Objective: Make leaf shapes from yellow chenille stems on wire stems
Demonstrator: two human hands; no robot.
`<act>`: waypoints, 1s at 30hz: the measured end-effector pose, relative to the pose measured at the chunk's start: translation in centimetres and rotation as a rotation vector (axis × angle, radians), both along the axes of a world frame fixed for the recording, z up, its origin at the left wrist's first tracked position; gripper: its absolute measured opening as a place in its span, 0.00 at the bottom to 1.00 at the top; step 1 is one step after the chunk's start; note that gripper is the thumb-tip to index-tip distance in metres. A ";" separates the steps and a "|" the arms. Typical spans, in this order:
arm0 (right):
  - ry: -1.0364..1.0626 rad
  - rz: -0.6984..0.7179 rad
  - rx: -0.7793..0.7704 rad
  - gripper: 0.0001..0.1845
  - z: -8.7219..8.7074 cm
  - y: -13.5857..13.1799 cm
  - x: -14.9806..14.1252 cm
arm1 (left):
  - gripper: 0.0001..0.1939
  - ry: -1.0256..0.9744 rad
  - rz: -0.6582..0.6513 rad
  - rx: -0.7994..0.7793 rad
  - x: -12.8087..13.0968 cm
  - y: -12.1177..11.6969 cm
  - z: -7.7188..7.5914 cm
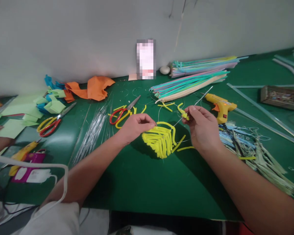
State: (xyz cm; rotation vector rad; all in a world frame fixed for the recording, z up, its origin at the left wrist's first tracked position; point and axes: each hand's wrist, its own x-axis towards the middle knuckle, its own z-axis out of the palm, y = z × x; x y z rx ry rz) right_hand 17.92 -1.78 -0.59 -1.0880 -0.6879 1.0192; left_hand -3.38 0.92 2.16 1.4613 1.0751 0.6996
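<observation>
Between thumb and fingers my left hand (139, 128) pinches the upper edge of a yellow pipe-cleaner leaf (160, 140), its strips laid in a V pattern. To the right, my right hand (202, 125) is closed around a small piece of yellow pipe cleaner (185, 115) near a thin wire. The wire sticks out above the fingers and also runs toward the leaf. Loose yellow pipe-cleaner pieces (181, 143) lie between the hands. Just beyond my left hand are red-handled scissors (119, 117) with more yellow offcuts.
Thin wires (93, 133) lie left. Bundled pastel pipe cleaners (191, 85) rest at the back, near a blurred upright screen (146, 58). A yellow glue gun (221, 106), glue sticks (264, 111) and dried strands (262, 156) are right. Another person's arm (0, 143) shows at far left beside green paper.
</observation>
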 end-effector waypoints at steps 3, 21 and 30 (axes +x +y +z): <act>0.008 -0.006 0.007 0.11 0.1 0.0 0.0 | 0.08 -0.004 -0.008 -0.003 0.0 0.1 0.1; 0.024 -0.045 0.004 0.10 0.2 -0.1 -0.2 | 0.10 0.161 0.007 0.004 0.7 -0.4 0.6; 0.144 0.116 -0.048 0.14 0.7 -0.1 -0.2 | 0.10 -0.025 0.138 -0.074 0.4 0.3 -0.4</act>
